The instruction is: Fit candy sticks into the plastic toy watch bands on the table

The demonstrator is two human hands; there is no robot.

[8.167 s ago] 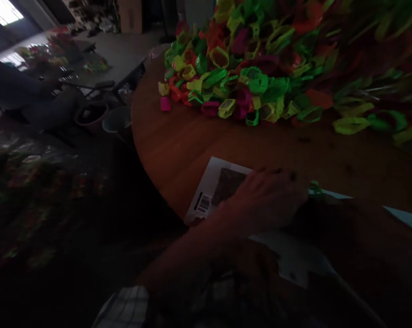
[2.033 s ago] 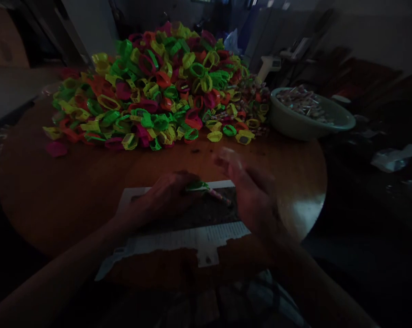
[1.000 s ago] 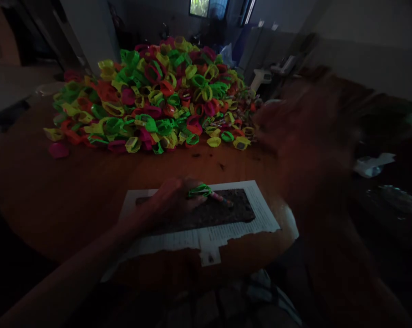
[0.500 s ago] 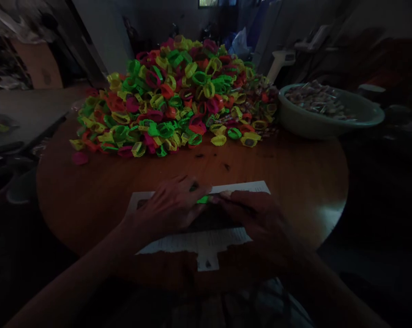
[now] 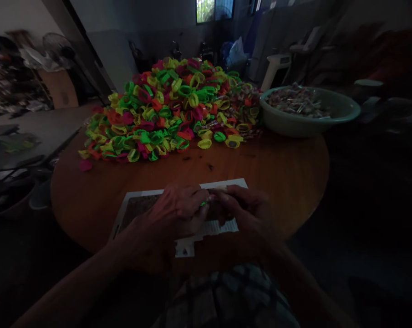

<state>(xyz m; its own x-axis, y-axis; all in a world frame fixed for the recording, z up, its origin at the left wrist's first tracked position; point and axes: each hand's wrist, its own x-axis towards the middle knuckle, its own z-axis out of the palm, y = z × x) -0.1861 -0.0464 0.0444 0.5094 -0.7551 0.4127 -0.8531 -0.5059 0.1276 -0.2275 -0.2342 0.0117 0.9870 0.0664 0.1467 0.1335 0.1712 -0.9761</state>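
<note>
On the round tabletop (image 5: 277, 168), a heap of plastic toys (image 5: 165, 109) sits far, a bowl (image 5: 291, 125) to its right. Near, over paper (image 5: 240, 182), the right hand's (image 5: 248, 204) grip is too dark to tell; the left hand's (image 5: 173, 209) closes on a small green piece (image 5: 203, 203).

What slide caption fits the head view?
Left hand holds green plastic piece, right hand close by, neon toy watches heaped beyond.

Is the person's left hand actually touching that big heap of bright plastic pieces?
Apart. The head view shows a strip of brown tabletop between the left hand and the near edge of the heap.
</note>
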